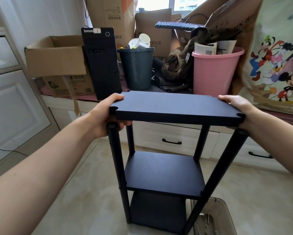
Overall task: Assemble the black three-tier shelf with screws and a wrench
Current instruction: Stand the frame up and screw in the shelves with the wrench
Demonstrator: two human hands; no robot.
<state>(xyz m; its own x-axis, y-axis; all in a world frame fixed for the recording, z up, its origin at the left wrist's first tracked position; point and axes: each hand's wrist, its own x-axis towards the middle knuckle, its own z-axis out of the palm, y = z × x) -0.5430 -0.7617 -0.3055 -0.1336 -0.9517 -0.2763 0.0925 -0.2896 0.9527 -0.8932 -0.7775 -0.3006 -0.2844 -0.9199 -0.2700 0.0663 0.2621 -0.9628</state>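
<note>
I have the top board (176, 106) held flat between both hands, its long axis running left to right across my view, and the whole move turns on how its four notched corners sit over the four posts below. My left hand (108, 114) grips the left short end, thumb on the upper face and fingers curled underneath; my right hand (235, 107) grips the right short end the same way, though its fingers are hidden under the board. Neither hand is nearer; they are evenly placed. The near-left post (115, 160) and near-right post (227, 160) show their tops just below the board's front corners, apparently a little outside and forward of the notches, so I judge the board must shift slightly toward me and settle down. The middle board (164, 173) and bottom board (157, 207) already sit in place between the posts. Behind, a ledge with the pink bucket (215, 72) stands near the far edge. A tray (227, 216) holding screws (208, 221) lies on the floor at lower right, beside the near-right post's foot.
</note>
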